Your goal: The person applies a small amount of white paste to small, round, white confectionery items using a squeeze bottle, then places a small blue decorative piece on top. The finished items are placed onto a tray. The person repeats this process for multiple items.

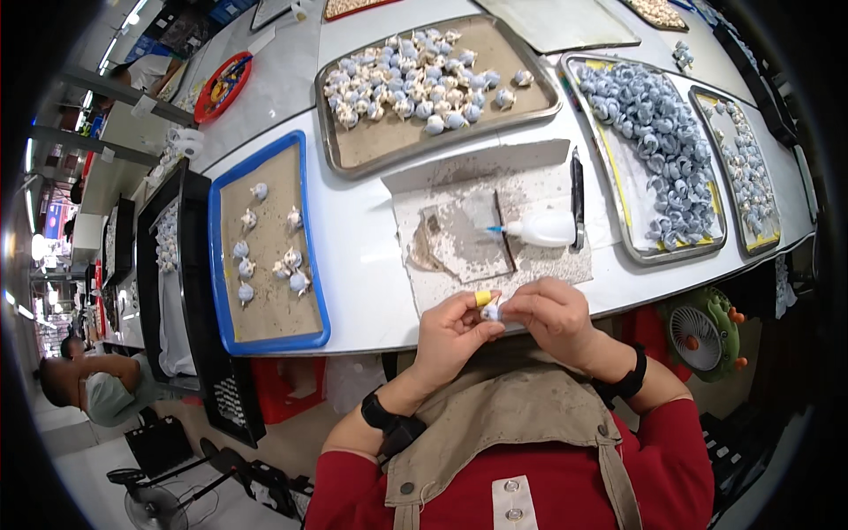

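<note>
Near the table's front edge, my left hand (pixel 449 337) pinches a small blue-and-white figurine (pixel 491 313) between thumb and fingers. One of its fingers wears a yellow finger cot (pixel 483 298). My right hand (pixel 555 320) meets it from the other side, thumb and forefinger closed at the figurine; whether a tiny part is between them is hidden. Just beyond both hands lies a stained cardboard sheet (pixel 424 287) bearing a dirty flat plate (pixel 473 231). A white squeeze bottle (pixel 546 229) with a blue tip lies across it, beside a slim black tool (pixel 578 199).
At left, a blue tray (pixel 325 309) holds several similar figurines. A metal tray (pixel 353 170) at the back carries many more. On the right stand a tray of blue-grey shell-shaped pieces (pixel 654 132) and a narrower tray (pixel 767 245). A green fan (pixel 702 336) sits below the table; another person (pixel 110 389) is at left.
</note>
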{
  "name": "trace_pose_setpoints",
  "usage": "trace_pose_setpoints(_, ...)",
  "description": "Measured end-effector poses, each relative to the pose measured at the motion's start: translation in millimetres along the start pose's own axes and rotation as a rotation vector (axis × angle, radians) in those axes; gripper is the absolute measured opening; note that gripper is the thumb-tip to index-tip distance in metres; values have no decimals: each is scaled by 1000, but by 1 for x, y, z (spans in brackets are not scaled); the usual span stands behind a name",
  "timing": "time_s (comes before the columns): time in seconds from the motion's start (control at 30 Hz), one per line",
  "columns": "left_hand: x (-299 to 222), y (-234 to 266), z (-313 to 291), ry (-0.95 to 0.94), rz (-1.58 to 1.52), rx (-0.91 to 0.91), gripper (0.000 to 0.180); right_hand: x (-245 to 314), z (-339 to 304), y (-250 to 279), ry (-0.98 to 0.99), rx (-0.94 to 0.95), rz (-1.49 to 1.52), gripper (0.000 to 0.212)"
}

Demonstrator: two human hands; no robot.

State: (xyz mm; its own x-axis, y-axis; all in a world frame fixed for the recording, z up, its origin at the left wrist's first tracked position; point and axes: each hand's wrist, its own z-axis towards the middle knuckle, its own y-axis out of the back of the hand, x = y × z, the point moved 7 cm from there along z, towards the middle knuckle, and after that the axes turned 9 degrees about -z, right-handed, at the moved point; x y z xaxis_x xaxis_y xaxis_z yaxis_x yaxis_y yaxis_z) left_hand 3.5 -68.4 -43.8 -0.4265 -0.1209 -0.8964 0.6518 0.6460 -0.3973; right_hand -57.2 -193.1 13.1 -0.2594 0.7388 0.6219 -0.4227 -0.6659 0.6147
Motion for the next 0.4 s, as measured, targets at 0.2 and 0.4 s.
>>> trace_pose_setpoints(0.2,3,3,-7,-40,-80,-13,35,6,8,1,125,-7,-54,18)
trace_pose_setpoints(0.4,9,6,-6,-20,-64,8,36,1,2,-3,136,-5,-57,17)
